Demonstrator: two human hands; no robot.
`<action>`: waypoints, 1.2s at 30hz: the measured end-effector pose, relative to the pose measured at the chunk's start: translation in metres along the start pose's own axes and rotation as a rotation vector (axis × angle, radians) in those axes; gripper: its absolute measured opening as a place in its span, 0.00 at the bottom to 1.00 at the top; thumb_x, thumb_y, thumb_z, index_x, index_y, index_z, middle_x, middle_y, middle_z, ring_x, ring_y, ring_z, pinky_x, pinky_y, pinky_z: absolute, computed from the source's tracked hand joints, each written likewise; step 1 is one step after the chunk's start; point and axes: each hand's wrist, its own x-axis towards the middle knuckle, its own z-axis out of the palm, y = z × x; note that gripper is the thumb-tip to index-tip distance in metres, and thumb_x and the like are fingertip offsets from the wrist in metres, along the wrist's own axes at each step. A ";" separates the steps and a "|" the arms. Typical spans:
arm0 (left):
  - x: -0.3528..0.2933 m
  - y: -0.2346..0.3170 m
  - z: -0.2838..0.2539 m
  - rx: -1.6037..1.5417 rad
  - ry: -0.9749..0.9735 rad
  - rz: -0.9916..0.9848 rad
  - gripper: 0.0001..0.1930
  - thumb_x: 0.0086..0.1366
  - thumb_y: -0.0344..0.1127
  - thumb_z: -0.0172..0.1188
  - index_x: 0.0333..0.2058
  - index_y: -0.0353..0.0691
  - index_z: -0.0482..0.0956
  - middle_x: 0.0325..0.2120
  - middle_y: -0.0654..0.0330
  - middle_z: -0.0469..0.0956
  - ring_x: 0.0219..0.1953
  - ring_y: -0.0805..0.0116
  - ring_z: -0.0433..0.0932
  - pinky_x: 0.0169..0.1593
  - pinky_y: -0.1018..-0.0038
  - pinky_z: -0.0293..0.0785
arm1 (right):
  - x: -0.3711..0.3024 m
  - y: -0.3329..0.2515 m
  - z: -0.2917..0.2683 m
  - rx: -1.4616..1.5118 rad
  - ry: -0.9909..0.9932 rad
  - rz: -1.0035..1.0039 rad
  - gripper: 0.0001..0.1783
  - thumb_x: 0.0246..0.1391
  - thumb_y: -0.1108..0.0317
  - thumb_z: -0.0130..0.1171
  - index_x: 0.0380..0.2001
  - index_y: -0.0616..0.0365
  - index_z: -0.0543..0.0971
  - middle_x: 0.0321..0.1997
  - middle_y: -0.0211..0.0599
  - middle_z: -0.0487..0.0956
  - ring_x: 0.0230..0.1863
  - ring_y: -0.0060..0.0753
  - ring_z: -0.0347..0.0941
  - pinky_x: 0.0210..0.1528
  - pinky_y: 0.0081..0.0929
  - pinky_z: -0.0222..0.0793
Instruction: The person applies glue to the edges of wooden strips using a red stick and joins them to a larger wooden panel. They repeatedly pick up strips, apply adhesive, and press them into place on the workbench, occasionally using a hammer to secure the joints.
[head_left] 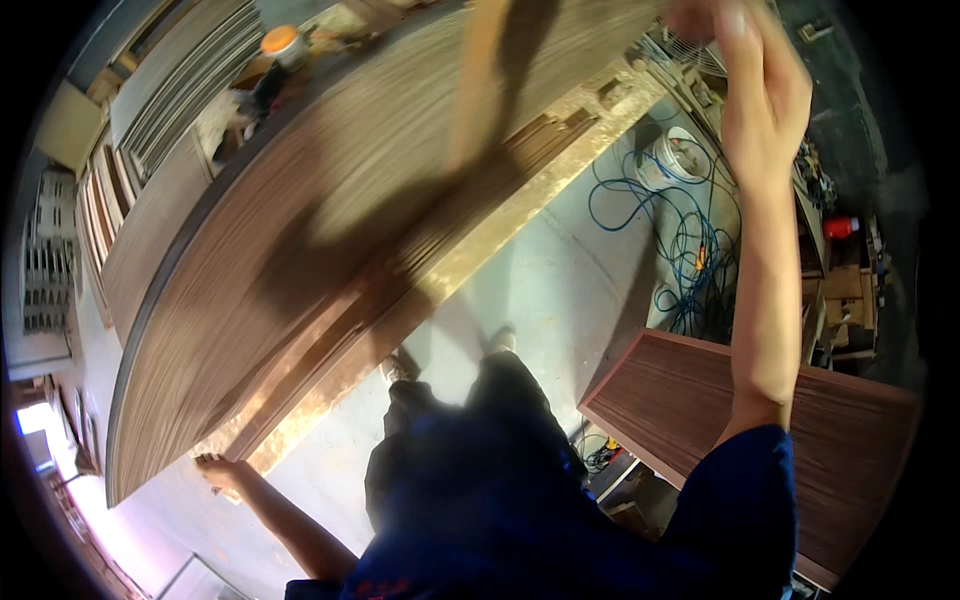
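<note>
A large wood-grain panel (300,170) with a dark far edge slants across the left and upper part of the view, blurred in places and crossed by shadows. At its near edge, lower left, my left hand (226,474) has its fingers closed on the panel. My right hand (765,95) is raised at the upper right, its fingers bent around the panel's other end; the fingertips are smeared and partly cut off. Beneath the panel's near edge runs a wooden workbench (470,250) with a pale, worn edge strip and long strips of wood on it.
Blue hose or cable (690,270) lies tangled on the floor beside a white bucket (675,158). A dark reddish-brown board (700,390) stands at my right. Stacked sheets (190,75) and a white tub with an orange lid (284,46) are beyond the panel.
</note>
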 end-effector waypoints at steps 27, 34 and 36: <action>-0.769 -0.106 0.300 0.848 -1.653 0.398 0.19 0.64 0.38 0.68 0.52 0.42 0.76 0.43 0.54 0.80 0.43 0.57 0.82 0.45 0.64 0.78 | -0.389 0.587 -0.113 0.104 -0.673 1.095 0.13 0.58 0.62 0.64 0.43 0.57 0.83 0.43 0.45 0.84 0.44 0.48 0.82 0.45 0.40 0.77; -0.827 -0.135 0.340 0.995 -1.436 0.274 0.16 0.64 0.34 0.66 0.49 0.41 0.78 0.44 0.56 0.80 0.38 0.64 0.80 0.45 0.68 0.77 | -0.290 0.817 -0.167 0.158 -0.134 1.236 0.07 0.59 0.69 0.62 0.38 0.59 0.83 0.28 0.39 0.83 0.32 0.32 0.81 0.38 0.32 0.76; -0.850 -0.138 0.341 1.093 -1.392 0.283 0.17 0.64 0.34 0.66 0.50 0.40 0.77 0.44 0.56 0.80 0.39 0.63 0.80 0.45 0.67 0.77 | -0.265 0.887 -0.139 0.343 0.018 1.162 0.08 0.60 0.70 0.63 0.42 0.60 0.81 0.30 0.35 0.82 0.32 0.25 0.79 0.36 0.27 0.75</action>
